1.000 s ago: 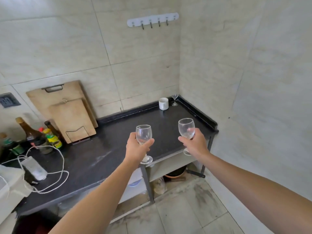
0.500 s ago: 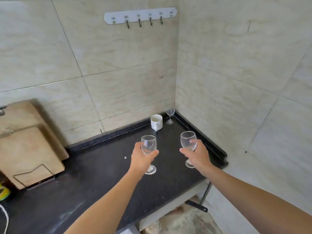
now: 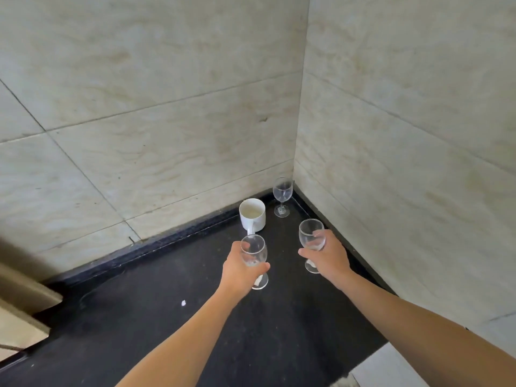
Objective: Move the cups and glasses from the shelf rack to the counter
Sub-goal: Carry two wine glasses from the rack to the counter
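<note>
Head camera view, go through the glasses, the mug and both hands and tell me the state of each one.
Left hand: closed around a wine glass.
Left wine glass: upright, empty, held by the bowl.
Right hand: closed around a wine glass.
Right wine glass: upright, empty, held.
Corner wine glass: upright, empty, standing free on the counter.
White mug: upright, empty, handle toward the camera.

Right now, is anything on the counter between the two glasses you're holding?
No. Head view shows only bare black counter between the left glass and right glass.

Beige tiled walls [image 3: 156,113] meet above black counter [image 3: 156,325].
</note>
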